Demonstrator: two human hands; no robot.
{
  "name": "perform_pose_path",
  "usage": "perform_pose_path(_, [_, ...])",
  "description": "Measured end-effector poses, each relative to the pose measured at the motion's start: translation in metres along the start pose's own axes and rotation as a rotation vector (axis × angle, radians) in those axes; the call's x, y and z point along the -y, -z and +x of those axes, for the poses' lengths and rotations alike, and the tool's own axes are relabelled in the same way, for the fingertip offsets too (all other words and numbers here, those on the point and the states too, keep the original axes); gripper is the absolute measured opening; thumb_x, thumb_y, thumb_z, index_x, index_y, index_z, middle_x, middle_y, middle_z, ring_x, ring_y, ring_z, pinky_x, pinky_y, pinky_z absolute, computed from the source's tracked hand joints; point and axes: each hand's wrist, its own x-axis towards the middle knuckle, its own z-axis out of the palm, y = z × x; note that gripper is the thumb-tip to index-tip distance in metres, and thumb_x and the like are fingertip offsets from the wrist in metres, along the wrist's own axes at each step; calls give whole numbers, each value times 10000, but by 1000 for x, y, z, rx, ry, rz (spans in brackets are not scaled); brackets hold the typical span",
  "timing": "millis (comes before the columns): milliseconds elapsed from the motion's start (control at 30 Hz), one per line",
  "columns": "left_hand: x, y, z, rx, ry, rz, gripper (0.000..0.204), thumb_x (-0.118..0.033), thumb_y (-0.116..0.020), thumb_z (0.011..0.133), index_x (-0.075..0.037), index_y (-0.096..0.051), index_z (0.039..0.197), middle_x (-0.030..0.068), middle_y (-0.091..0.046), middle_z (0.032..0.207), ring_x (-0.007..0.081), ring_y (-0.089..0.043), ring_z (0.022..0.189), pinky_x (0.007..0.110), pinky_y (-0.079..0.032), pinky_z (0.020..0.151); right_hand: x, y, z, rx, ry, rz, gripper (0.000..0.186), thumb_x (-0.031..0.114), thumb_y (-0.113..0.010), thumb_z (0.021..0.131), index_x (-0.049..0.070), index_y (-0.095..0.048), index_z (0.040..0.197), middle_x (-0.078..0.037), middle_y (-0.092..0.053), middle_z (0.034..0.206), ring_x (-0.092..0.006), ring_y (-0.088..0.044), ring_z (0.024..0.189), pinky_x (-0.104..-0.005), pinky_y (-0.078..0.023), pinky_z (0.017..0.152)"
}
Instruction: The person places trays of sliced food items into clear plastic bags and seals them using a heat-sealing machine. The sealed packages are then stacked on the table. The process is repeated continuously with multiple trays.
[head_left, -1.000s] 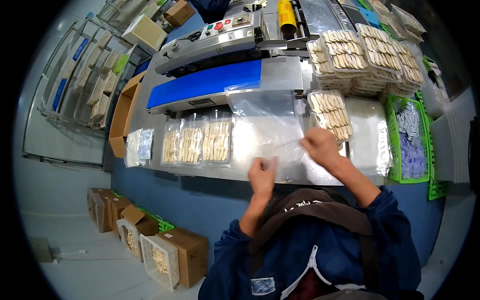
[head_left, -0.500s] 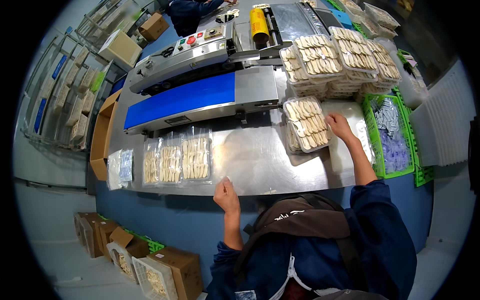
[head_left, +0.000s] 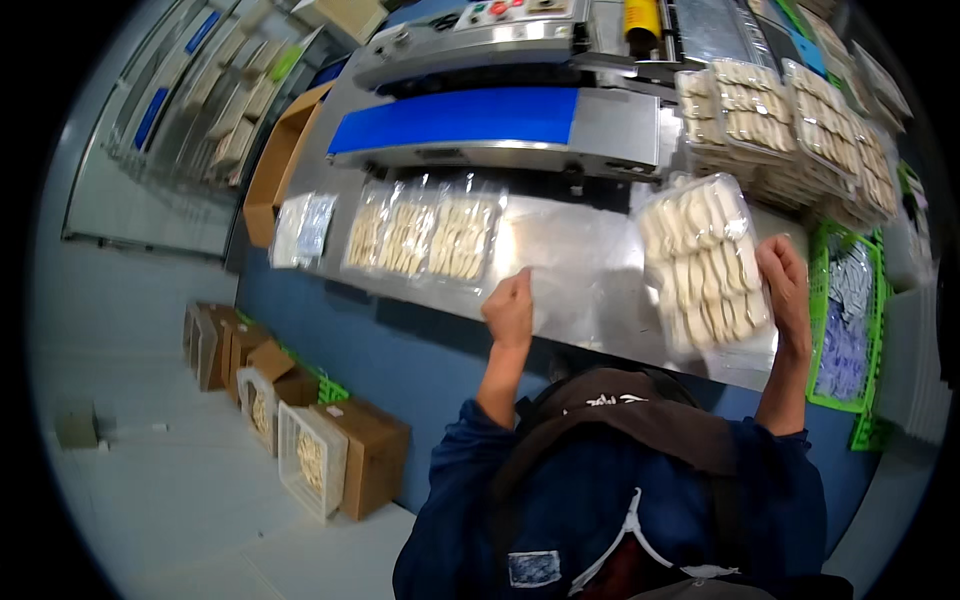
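Clear plastic covers a tray of pale food pieces (head_left: pixel 705 262) at the right of centre in the frame, on a steel table (head_left: pixel 590 300). The right hand (head_left: pixel 785 280) grips the tray's right edge, fingers curled around it. The left hand (head_left: pixel 510 310), at the centre, pinches the near edge of an empty clear bag (head_left: pixel 575 270) lying flat beside the tray. Three filled bags (head_left: pixel 425 235) lie side by side left of centre, below a blue-fronted sealing machine (head_left: pixel 470 115). Stacked trays (head_left: pixel 790 125) fill the upper right.

conveyor belt (head_left: pixel 460 115): blue | crate (head_left: pixel 845 330): green | boxes (head_left: pixel 370 455): brown
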Motion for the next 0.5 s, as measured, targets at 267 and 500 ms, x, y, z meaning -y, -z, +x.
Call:
perform_pose_path(267, [-2, 4, 2, 51, -126, -205, 143, -128, -605, 801, 12, -630, 813, 81, -570, 581, 100, -494, 502, 256, -424, 488, -38, -125, 12, 348, -430, 137, 123, 75, -524, 744, -13, -538, 659, -34, -532, 596, -90, -483, 563, -234, -390, 511])
perform_pose_path(500, [2, 42, -25, -59, -130, -174, 207, 6, -551, 786, 55, -590, 984, 146, -632, 836, 183, -602, 728, 270, -470, 665, -80, -168, -84, -46, 44, 7, 182, 125, -493, 827, -1, -528, 700, -19, -522, 606, -58, -444, 586, -212, -385, 544])
